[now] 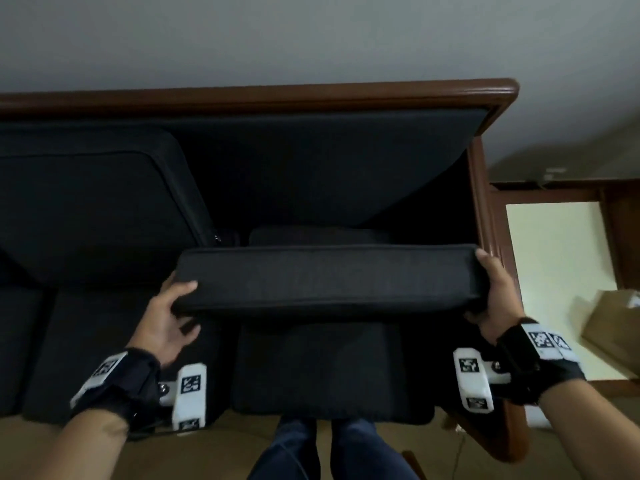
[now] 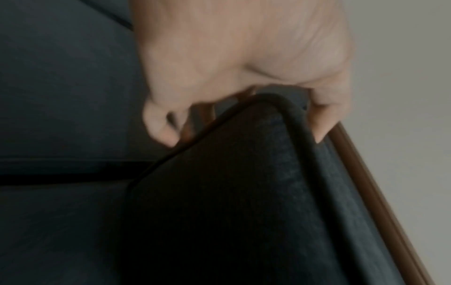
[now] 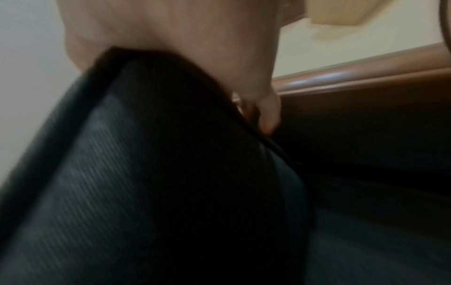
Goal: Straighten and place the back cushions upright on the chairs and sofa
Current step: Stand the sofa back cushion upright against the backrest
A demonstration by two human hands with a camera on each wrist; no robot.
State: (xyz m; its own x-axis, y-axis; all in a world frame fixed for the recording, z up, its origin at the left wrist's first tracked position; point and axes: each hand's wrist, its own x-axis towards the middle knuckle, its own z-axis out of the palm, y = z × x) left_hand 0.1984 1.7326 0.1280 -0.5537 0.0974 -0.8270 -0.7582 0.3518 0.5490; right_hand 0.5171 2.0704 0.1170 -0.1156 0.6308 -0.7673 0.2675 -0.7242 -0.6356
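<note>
**Ann:** Two hands on one cushion, and we start at the left. Over there a back cushion (image 1: 93, 202) leans tilted against the sofa (image 1: 311, 95) back, not square to the frame. Beside it, the left hand (image 1: 169, 315) has its thumb over the top face of the held cushion (image 1: 329, 282) at the near left corner, fingers curled underneath.

**Ben:** The wrist view agrees: the left hand (image 2: 244, 67) wraps the piped corner of the held cushion (image 2: 231, 192), thumb one side, fingers the other. I'd call that a firm pinch.

**Ann:** Centre now. That cushion is up off the seat cushion (image 1: 322, 365), carried flat and level, its long edge facing us, above the rightmost seat.

**Ben:** It keeps its shape between the two grips with no sag in the middle, so I'd judge it a fairly stiff foam slab, light enough to carry by its ends. The fabric looks ribbed and matte, so probably not slippery.

**Ann:** And the right hand (image 1: 491, 296) clasps the right end, fingers over the top corner, next to the wooden armrest (image 1: 485, 202).

**Ben:** The right wrist view is blurred, but the right hand (image 3: 183, 48) is plainly closed around the cushion edge. Holding both short ends seems the sensible place: it gives control to tip it upright against the sofa back.
</note>
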